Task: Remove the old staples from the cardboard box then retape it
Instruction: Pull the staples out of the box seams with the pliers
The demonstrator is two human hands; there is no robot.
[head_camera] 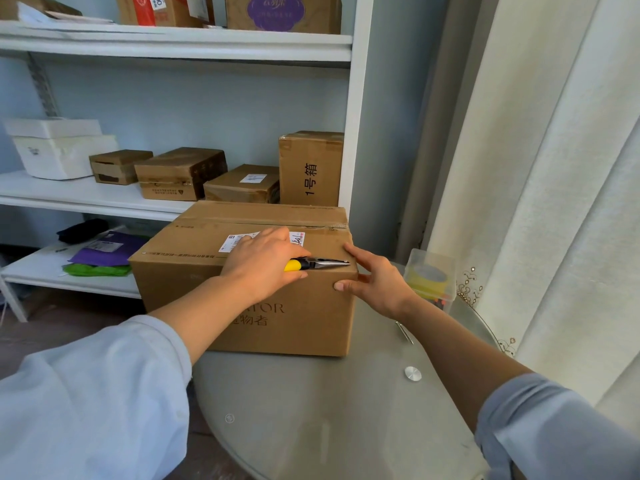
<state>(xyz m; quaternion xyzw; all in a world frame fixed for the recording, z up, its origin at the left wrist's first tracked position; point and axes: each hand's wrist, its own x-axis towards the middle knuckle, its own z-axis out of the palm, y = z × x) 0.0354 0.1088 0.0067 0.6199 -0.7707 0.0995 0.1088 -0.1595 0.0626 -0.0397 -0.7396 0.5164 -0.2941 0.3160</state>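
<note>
A home storage corner: white shelves (173,46) stacked with parcels (180,173), curtain (554,168) alongside.

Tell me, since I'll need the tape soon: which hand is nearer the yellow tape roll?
Right. The right hand steadies the box's near right corner, just left of the tape roll; the left hand, holding pliers, is farther left.

one big brown cardboard box (242,271) on the table, four smaller brown cardboard boxes on the middle shelf (121,167) (180,173) (242,183) (311,167), one pair of yellow-handled pliers (315,264), two hands (265,263) (375,284)

Cardboard box (242,299) on glass table (346,410)
</note>
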